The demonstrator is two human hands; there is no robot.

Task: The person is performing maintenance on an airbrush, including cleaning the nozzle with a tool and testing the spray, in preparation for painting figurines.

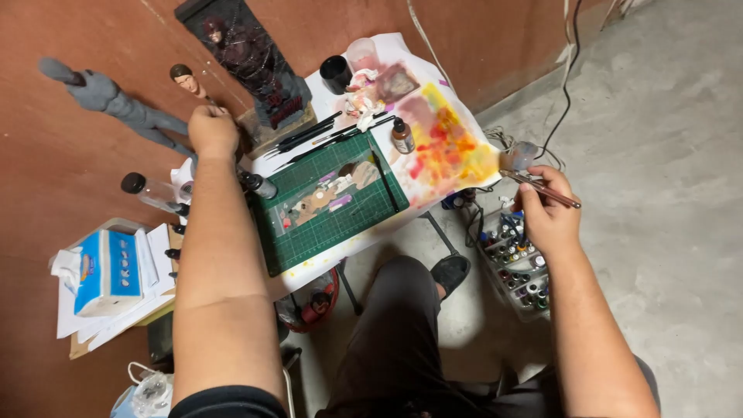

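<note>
The left hand (213, 131) is gripping a small figure head (183, 76) on its stick, head poking up beyond the knuckles. The right hand (548, 210), well apart, is pinching an airbrush (534, 179) whose long axis is running crosswise above its fingers.

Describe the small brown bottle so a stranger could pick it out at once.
Find the green cutting mat in the middle of the small table. Just past its far right corner, on the paint-stained white paper, stands the small brown bottle. Its white cap and upright stance set it apart from the black brushes lying flat beside it.

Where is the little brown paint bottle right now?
In the head view, the brown bottle stands on the stained paper, just right of the green cutting mat, near the brushes.
</note>
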